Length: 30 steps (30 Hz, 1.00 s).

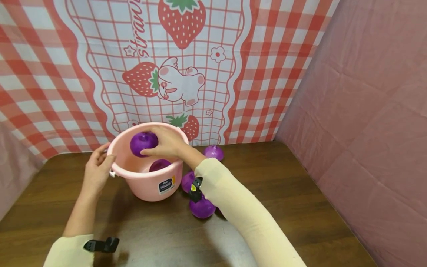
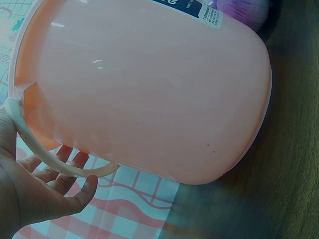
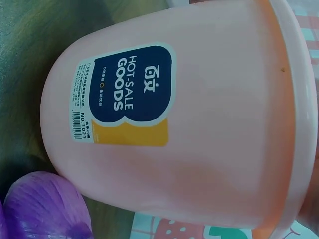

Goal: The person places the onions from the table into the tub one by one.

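Note:
A pink plastic bucket (image 1: 143, 187) stands on the table, with a label on its front. At its left rim, my left hand (image 1: 95, 172) grips the edge with the thumb over the near side. The left wrist view shows its fingers around the bucket's pale handle (image 2: 55, 167). My right hand (image 1: 168, 142) reaches in over the right rim and holds a purple onion (image 1: 143, 144) inside the bucket mouth. Another purple onion (image 1: 160, 164) lies lower in the bucket, partly hidden by the front wall. In the right wrist view, the bucket wall hides most of the right hand.
Several more purple onions lie right of the bucket, one (image 1: 213, 152) toward the back and one (image 1: 202, 208) nearer, partly under the right forearm. Behind the brown wooden table (image 1: 283, 207) hangs a red-and-white checked cloth (image 1: 277, 74); a pink cloth (image 1: 363, 92) hangs at the right.

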Each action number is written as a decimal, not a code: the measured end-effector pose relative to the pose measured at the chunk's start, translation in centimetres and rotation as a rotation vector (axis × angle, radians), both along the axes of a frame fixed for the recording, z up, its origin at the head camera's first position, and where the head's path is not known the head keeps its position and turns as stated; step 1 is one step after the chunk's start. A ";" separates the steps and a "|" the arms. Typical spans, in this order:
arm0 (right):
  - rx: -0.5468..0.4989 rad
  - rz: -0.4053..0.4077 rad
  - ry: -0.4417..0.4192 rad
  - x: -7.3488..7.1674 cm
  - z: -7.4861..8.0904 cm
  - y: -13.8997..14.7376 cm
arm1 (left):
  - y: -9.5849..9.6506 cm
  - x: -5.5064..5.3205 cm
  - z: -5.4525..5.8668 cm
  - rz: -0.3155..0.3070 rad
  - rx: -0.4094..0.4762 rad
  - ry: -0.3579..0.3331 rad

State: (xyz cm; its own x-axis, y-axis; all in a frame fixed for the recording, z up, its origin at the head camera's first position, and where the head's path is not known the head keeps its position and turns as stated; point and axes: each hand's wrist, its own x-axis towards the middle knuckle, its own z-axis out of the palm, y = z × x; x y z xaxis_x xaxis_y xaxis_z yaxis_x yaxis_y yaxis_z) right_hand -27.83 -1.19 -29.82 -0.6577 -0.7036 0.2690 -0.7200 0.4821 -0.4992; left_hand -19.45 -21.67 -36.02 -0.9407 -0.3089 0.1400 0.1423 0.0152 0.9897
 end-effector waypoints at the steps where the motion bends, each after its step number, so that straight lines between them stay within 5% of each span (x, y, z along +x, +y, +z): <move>1: -0.009 0.007 -0.009 0.0 0.0 -0.1 | 0.0 0.0 0.0 -0.001 0.003 -0.001; 16: 0.060 -0.066 -0.063 -0.2 -0.6 -0.8 | 0.2 -0.1 -0.2 -0.004 0.010 -0.006; 30: 0.333 -0.112 0.015 -0.7 -1.0 -1.7 | 0.0 0.0 -0.1 0.011 0.000 -0.002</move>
